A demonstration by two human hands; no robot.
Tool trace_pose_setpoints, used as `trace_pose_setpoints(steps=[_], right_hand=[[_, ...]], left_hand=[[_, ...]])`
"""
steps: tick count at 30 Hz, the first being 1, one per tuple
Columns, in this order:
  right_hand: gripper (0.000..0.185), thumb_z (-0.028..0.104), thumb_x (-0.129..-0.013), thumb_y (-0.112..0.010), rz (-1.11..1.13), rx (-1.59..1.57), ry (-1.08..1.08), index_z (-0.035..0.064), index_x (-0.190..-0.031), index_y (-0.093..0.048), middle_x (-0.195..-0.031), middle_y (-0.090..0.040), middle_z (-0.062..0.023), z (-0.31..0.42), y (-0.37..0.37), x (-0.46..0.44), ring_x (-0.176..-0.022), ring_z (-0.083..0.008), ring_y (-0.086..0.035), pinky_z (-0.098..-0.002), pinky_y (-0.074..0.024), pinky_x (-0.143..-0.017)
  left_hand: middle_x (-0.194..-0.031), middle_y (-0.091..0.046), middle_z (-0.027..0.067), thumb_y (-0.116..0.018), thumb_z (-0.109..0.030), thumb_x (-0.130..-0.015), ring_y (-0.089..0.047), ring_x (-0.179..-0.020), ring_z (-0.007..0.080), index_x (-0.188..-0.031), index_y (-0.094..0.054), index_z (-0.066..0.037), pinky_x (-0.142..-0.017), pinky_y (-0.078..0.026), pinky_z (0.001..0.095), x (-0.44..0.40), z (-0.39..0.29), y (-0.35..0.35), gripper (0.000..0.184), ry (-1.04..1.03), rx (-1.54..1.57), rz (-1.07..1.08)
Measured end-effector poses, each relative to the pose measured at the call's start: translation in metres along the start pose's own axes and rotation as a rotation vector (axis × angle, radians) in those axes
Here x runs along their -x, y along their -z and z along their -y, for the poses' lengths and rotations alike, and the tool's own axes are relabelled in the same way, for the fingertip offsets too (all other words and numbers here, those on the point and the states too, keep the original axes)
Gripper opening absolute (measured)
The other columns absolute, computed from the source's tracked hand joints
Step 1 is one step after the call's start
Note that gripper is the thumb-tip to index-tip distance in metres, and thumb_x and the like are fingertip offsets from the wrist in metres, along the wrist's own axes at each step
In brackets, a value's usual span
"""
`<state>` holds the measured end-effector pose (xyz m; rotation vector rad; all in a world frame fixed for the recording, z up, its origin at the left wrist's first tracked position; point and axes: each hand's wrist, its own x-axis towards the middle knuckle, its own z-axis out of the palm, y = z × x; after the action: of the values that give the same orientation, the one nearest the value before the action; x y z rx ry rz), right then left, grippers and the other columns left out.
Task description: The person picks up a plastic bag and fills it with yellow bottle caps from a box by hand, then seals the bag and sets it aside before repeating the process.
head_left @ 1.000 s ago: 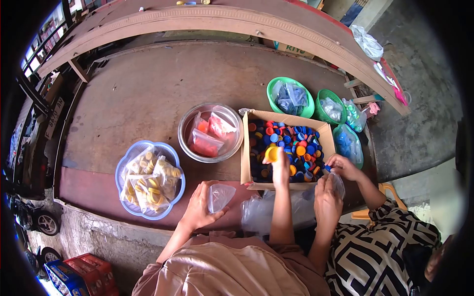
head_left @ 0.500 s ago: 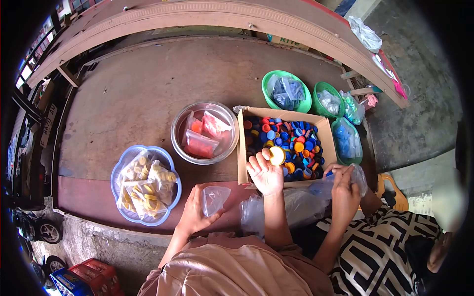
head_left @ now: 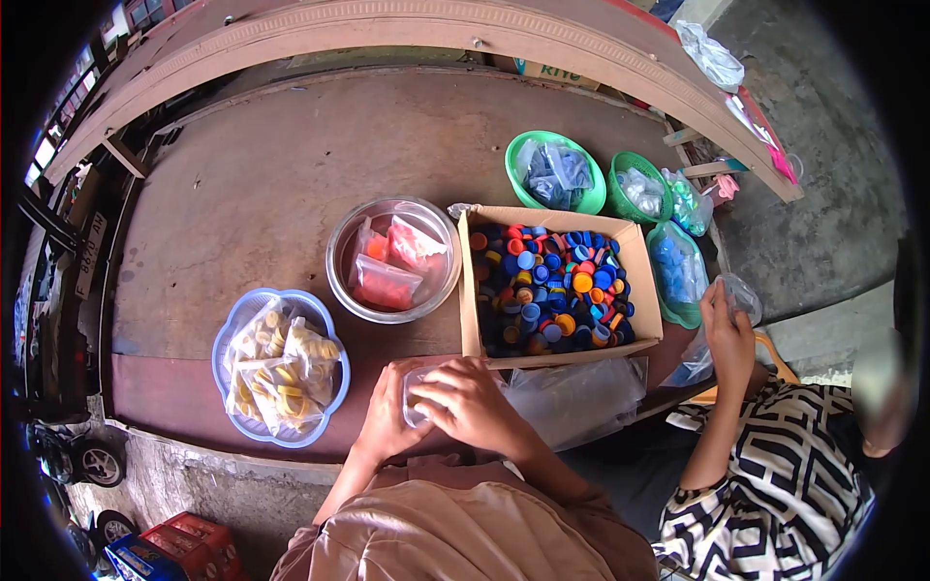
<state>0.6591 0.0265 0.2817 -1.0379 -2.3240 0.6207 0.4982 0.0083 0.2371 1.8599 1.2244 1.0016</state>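
My left hand [head_left: 389, 412] is closed around a small clear plastic bag [head_left: 415, 384], held upright over the table's near edge. The curled fingers of my right hand [head_left: 460, 402] are at the mouth of that bag. A trace of pale yellow bottle cap shows through the plastic by these fingers; most of it is hidden. Just beyond my hands stands a cardboard box [head_left: 467, 310] full of mixed bottle caps [head_left: 557, 290] in blue, orange, red and yellow. To the left, a light-blue basket [head_left: 221, 373] holds clear bags of yellow caps [head_left: 286, 373].
A metal bowl [head_left: 339, 295] holds bags of red caps. Green baskets [head_left: 601, 198] with filled bags stand behind and right of the box. Flat plastic bags [head_left: 576, 397] lie before it. At right, another person's hand [head_left: 728, 334] holds a clear bag. A wooden rail [head_left: 387, 37] spans the back.
My right hand has moved left and down from the box with the yellow cap to the bag in my left hand. The other person's hand and bag have shifted right, away from the box.
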Motion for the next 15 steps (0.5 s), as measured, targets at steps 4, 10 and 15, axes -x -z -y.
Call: trace_pose_setpoints(steps=[4, 10, 15], right_hand=[[0.019, 0.012, -0.076, -0.063, -0.076, -0.169, -0.034, 0.0069, -0.094, -0.065, -0.086, -0.062, -0.0085, -0.018, 0.027, -0.009, -0.078, -0.0240, -0.058, -0.0357, -0.0430, -0.071], [0.019, 0.004, -0.069, -0.064, -0.206, 0.113, -0.372, 0.0061, -0.088, -0.063, -0.081, -0.060, -0.0112, -0.155, 0.034, -0.033, -0.078, -0.0306, -0.061, -0.0375, -0.0493, -0.067], [0.024, 0.007, -0.063, -0.067, 0.092, 0.552, -0.346, 0.0031, -0.086, -0.062, -0.087, -0.061, -0.0174, -0.207, -0.012, -0.046, -0.083, -0.0338, -0.061, -0.0414, -0.0503, -0.070]], left_hand=[[-0.111, -0.050, 0.0189, -0.074, -0.015, -0.061, -0.050, -0.100, 0.0358, -0.115, -0.042, 0.001, -0.088, -0.041, 0.0419, 0.005, 0.000, -0.001, 0.065, 0.042, 0.014, -0.022], [-0.107, -0.048, 0.0179, -0.076, -0.018, -0.062, -0.052, -0.098, 0.0338, -0.117, -0.039, 0.000, -0.084, -0.043, 0.0398, 0.011, 0.002, 0.003, 0.069, 0.090, -0.052, 0.019], [-0.106, -0.048, 0.0181, -0.076, -0.018, -0.062, -0.052, -0.097, 0.0341, -0.116, -0.039, 0.000, -0.084, -0.043, 0.0398, 0.014, 0.001, 0.005, 0.069, 0.091, -0.067, 0.023]])
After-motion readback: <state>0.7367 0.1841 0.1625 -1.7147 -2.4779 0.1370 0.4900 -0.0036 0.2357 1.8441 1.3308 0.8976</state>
